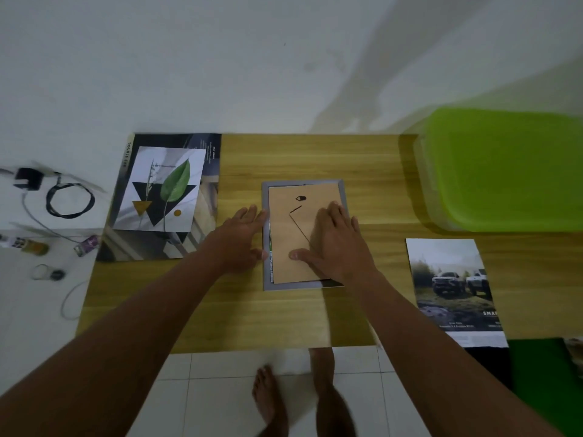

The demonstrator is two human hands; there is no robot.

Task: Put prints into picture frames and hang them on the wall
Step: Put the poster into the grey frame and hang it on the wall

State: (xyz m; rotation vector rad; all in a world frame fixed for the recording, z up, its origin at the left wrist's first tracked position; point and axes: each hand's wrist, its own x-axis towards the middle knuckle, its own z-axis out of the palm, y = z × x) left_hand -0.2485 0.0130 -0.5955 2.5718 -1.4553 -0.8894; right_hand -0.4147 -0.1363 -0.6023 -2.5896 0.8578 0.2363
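Picture frame [267, 280], grey, lies face down in the middle of the desk [284, 316], with its brown backing board [284, 234] sitting slightly askew inside the rim. The right hand [334, 238] presses flat on the board, fingers straight and a little spread. The left hand [241, 234], fingers straight and close together, touches the frame's left edge. The step in hand looks to be seating the backing. Next it likely needs squaring into the recess and fastening before any hanging.
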